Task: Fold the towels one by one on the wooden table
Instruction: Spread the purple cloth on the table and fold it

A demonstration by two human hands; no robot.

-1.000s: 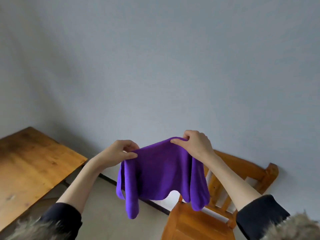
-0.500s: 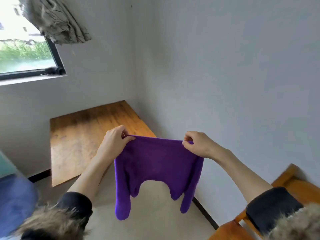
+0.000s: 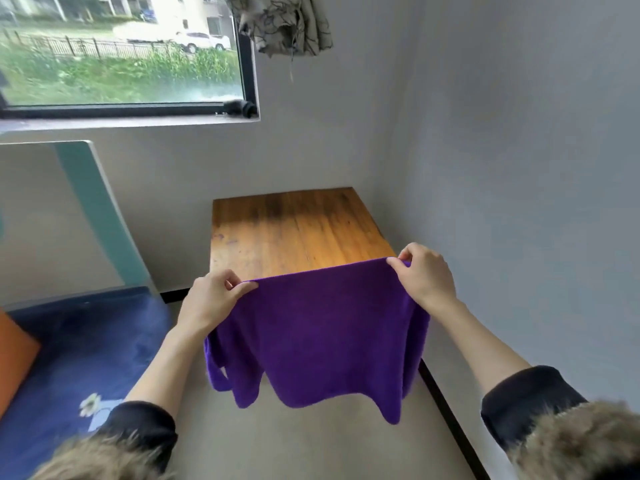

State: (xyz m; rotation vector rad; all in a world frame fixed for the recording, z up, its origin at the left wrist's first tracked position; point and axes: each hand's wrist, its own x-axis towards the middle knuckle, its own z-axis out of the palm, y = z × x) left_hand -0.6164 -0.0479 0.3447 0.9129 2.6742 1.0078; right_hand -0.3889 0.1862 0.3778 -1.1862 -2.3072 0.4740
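A purple towel [image 3: 322,334] hangs in the air in front of me, stretched along its top edge. My left hand [image 3: 211,299] pinches the towel's upper left corner. At the upper right corner my right hand [image 3: 424,275] pinches it too. The towel's lower edge droops in uneven folds above the floor. Behind it stands the wooden table [image 3: 294,226] in the room's corner, its near edge hidden by the towel.
A bed with a blue cover [image 3: 79,348] and a teal headboard [image 3: 100,216] lies at the left. An orange cushion [image 3: 14,355] sits at its edge. A window [image 3: 117,53] is above, with a curtain [image 3: 287,22] bunched beside it. Grey walls close the right side.
My view has swung left from the chair to the table, which now stands straight ahead. Both hands kept their hold and spread the towel wider.
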